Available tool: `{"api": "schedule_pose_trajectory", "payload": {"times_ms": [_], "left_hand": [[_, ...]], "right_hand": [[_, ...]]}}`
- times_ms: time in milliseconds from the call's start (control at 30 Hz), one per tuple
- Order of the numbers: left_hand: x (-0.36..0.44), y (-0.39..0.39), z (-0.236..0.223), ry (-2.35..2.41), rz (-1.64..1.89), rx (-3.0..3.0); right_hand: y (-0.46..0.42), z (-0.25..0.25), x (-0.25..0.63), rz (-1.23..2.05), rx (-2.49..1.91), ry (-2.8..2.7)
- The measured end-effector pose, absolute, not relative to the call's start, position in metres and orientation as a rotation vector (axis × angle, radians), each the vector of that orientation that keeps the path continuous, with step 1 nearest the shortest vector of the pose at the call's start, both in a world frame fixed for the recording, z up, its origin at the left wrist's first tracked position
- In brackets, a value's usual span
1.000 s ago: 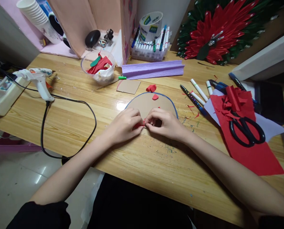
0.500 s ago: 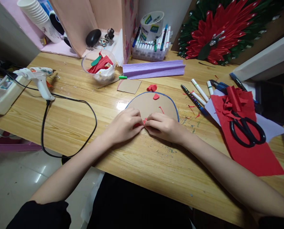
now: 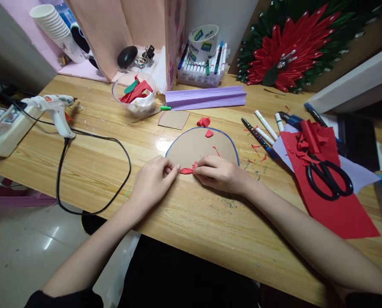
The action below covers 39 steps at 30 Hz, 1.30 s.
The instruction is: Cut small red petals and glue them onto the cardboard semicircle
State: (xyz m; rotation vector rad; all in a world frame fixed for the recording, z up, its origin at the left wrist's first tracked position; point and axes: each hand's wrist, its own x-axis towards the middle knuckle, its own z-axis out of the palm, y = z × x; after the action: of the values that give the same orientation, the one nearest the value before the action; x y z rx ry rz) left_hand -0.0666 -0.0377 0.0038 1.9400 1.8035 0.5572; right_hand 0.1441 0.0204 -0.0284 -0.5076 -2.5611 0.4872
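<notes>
A small twisted piece of red crepe paper (image 3: 186,171) stretches between my two hands at the near edge of a cardboard piece (image 3: 194,145) with a curved blue outline. My right hand (image 3: 221,174) pinches its right end over the cardboard. At its left end, the thumb and forefinger of my left hand (image 3: 154,179) are closed on the tip. More red bits peek out beside the right fingertips. Farther up the cardboard lies a red paper petal (image 3: 209,133), and a crumpled red scrap (image 3: 204,122) rests at its far rim.
Black-handled scissors (image 3: 328,179) lie on red crepe paper (image 3: 341,214) at the right, near several markers (image 3: 266,124). A glue gun (image 3: 54,109) with a looping cord is at the left. Behind are a plastic bowl of scraps (image 3: 135,96) and folded purple paper (image 3: 207,98).
My left hand has moved left, away from my right hand, so the red crepe paper strip between them now shows. My right hand stays nearly in place.
</notes>
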Motion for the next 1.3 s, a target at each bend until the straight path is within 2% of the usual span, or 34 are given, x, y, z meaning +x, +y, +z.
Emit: {"api": "schedule_pose_trajectory", "payload": {"times_ms": [467, 933, 1100, 1300], "left_hand": [[-0.052, -0.037, -0.008, 1.674, 0.630, 1.417], [-0.054, -0.027, -0.006, 1.724, 0.513, 1.558], [-0.056, -0.023, -0.005, 1.629, 0.463, 1.577], [-0.058, -0.020, -0.009, 1.598, 0.444, 1.577]], "right_hand": [[0.021, -0.028, 0.140, 0.459, -0.473, -2.532], [0.021, -0.028, 0.142, 0.224, -0.317, -2.610], [0.018, -0.025, 0.140, 0.430, -0.417, -2.529], [0.010, -0.021, 0.130, 0.723, -0.784, -2.330]]}}
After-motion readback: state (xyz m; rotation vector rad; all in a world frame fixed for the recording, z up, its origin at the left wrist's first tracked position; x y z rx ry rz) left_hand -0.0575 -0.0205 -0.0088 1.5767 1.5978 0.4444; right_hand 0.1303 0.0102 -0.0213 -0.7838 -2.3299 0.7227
